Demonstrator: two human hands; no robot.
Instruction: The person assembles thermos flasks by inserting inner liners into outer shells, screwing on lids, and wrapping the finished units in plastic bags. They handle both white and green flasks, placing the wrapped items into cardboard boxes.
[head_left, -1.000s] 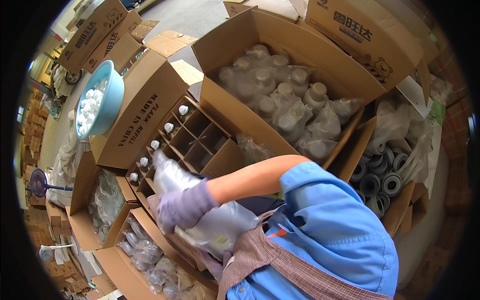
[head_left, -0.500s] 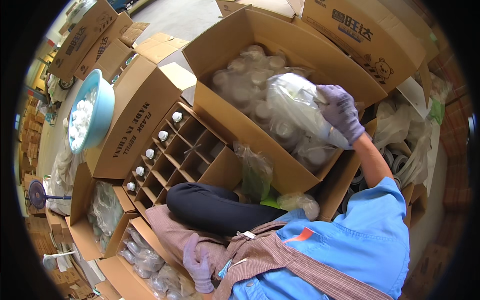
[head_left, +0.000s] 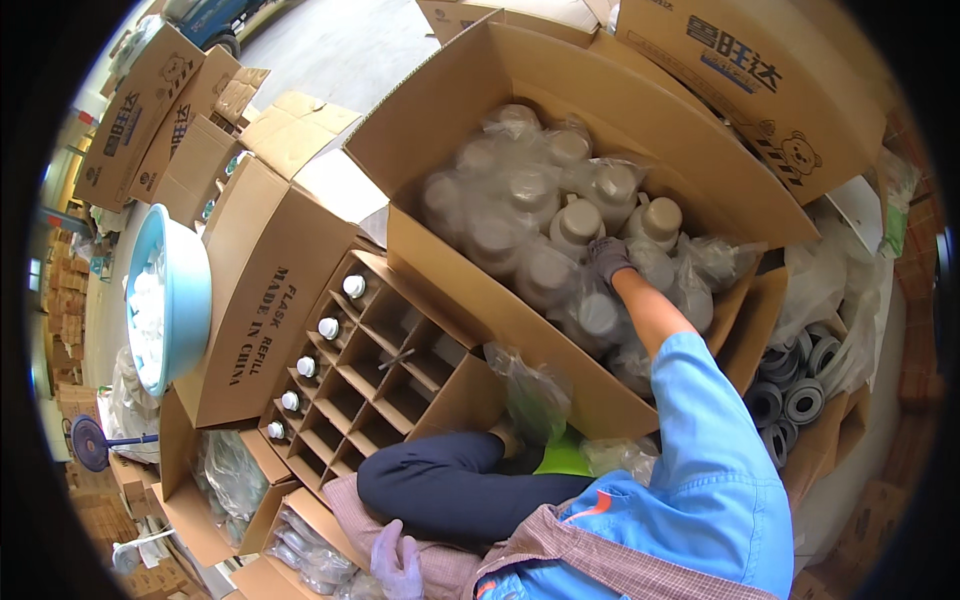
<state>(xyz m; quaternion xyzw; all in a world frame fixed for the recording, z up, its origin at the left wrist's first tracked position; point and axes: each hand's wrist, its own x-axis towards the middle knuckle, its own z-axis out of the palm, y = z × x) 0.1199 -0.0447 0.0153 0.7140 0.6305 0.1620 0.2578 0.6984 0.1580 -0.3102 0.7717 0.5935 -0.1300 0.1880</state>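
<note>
My right hand [head_left: 610, 262], in a grey-purple glove, reaches down into a large cardboard box [head_left: 480, 290]. Its fingers curl against a beige flask body [head_left: 577, 225] with a handle, partly hiding their grip. Beside it lies another beige flask body [head_left: 657, 220] with a handle. Several similar pieces in cloudy plastic bags [head_left: 530, 190] fill the box around them. Low in the view, my left hand [head_left: 398, 568] rests by my lap in a lilac glove, fingers apart and holding nothing.
A divided carton [head_left: 385, 355] holds several white-capped bottles along its left row. Beyond it, a light-blue basin [head_left: 190, 300] of white pieces stands against a closed carton [head_left: 262, 300]. Grey rings [head_left: 800, 395] lie at the right; bagged pieces fill small boxes [head_left: 190, 540] at lower left.
My right hand has moved left and down into the box. The clear plastic it held is no longer in it, and beige flask bodies now show there. My left hand stays low by my lap.
</note>
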